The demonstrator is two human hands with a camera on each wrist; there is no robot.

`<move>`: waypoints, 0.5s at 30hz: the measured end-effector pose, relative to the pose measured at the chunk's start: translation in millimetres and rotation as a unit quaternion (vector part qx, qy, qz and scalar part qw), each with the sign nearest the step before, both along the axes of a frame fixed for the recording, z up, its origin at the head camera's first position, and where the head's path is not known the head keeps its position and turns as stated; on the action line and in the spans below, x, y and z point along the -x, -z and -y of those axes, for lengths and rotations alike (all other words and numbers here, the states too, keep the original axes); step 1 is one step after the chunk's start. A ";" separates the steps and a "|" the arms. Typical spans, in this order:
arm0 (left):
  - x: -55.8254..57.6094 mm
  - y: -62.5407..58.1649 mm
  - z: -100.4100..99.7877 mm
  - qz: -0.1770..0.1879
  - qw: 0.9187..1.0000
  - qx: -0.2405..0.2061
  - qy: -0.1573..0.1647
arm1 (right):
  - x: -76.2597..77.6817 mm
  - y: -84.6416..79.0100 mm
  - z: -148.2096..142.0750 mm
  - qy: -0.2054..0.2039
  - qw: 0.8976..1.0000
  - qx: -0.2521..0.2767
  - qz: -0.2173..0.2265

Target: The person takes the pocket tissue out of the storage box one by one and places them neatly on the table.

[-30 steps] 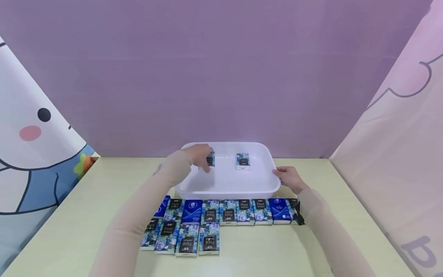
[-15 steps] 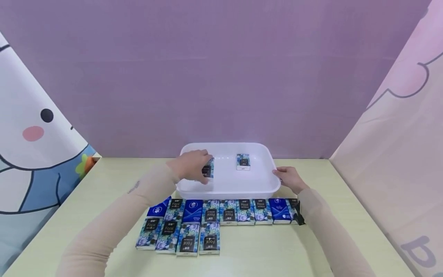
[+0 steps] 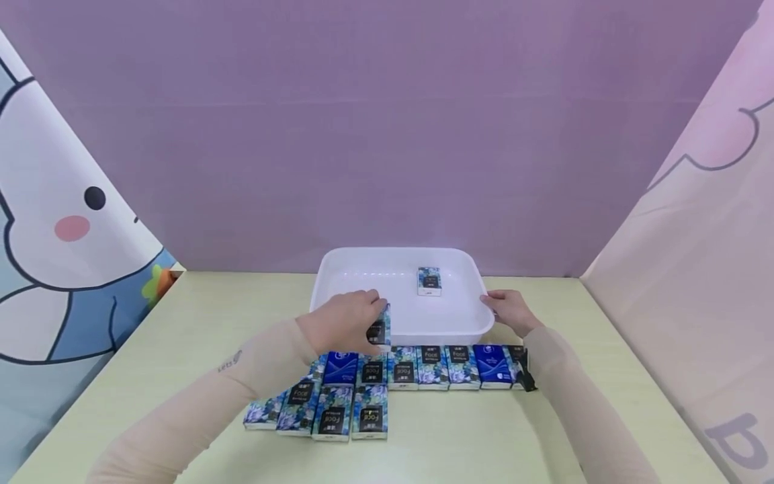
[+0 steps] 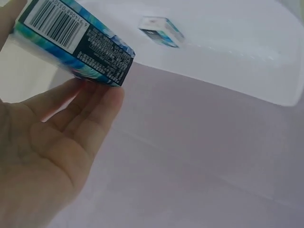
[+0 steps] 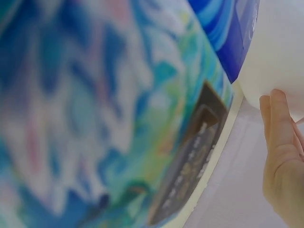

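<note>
My left hand grips a floral tissue pack just over the front rim of the white tray, above the rows of packs on the table. In the left wrist view the pack shows its barcode side, with the fingers under it. One more floral pack lies in the tray's back right, also seen as a pack from the left wrist. My right hand rests against the tray's right front corner; its straight fingers lie along the tray wall.
Two rows of tissue packs, floral and plain blue, lie on the pale green table in front of the tray. A blurred floral pack fills the right wrist view. Purple and cartoon-printed screens enclose the table on three sides.
My left hand has carried the floral pack from the tray's back left toward me, to the front rim above the rows. The right hand has stayed at the tray's corner.
</note>
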State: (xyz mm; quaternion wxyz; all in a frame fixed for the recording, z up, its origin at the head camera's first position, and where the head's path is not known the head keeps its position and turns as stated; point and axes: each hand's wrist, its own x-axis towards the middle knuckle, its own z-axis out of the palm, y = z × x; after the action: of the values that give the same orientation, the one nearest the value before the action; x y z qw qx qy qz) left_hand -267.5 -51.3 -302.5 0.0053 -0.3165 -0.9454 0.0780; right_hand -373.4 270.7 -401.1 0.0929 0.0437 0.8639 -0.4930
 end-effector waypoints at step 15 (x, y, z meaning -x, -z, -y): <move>-36.0 35.8 -16.2 0.003 0.998 -0.018 0.065 | -0.5 -2.7 -0.5 -0.004 1.000 0.001 0.003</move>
State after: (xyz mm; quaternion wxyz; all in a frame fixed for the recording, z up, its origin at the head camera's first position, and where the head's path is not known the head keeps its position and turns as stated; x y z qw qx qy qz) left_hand -231.4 -35.1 -338.3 0.0135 -0.3770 -0.9242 0.0594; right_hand -372.9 271.2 -398.4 0.0972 0.0417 0.8635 -0.4931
